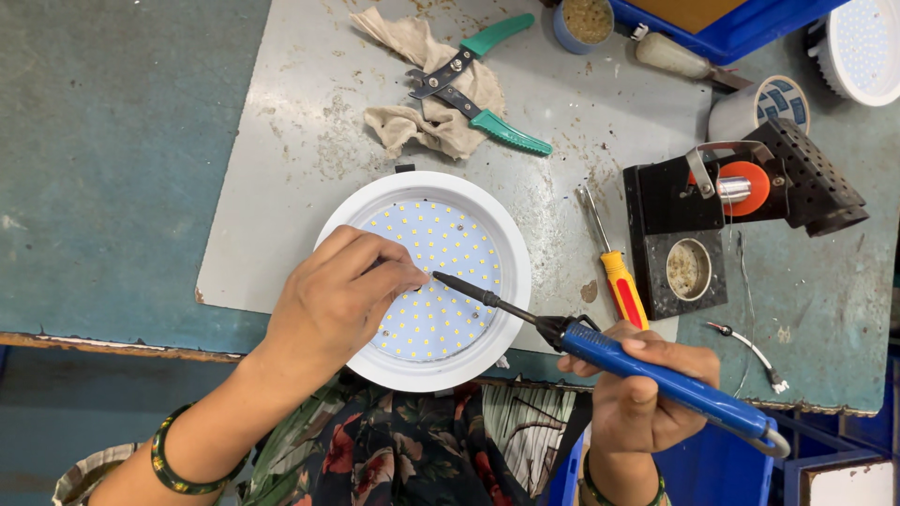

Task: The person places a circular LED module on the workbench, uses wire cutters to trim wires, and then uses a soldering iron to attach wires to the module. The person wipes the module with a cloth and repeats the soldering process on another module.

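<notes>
Blue-handled soldering iron: gripped in the right hand, fingers wrapped around the handle, thumb lying along its top. Dark tip slants up and to the left, ending on the LED board just beside the left fingertips.

Left hand: rests on the round lamp, fingers pinched together over the board where the iron's tip meets it; whatever is pinched is too small to tell. Green bangle on the wrist.

Round LED lamp: white rim, pale board dotted with small yellow LEDs, lying face up at the near edge of a grey metal sheet, partly over the table edge and above the person's patterned clothing.

Screwdriver: yellow and red handle, lying just right of the lamp, blade pointing away.

Black soldering stand: right of the screwdriver, with a small round tin set in its base and an orange spool under a metal bracket.

Cutting pliers: green handles, spread open, lying on a crumpled beige rag at the far side of the sheet.

Second white LED lamp: far right corner, partly out of view.

Worn blue-green tabletop: bears the sheet and all items.
</notes>
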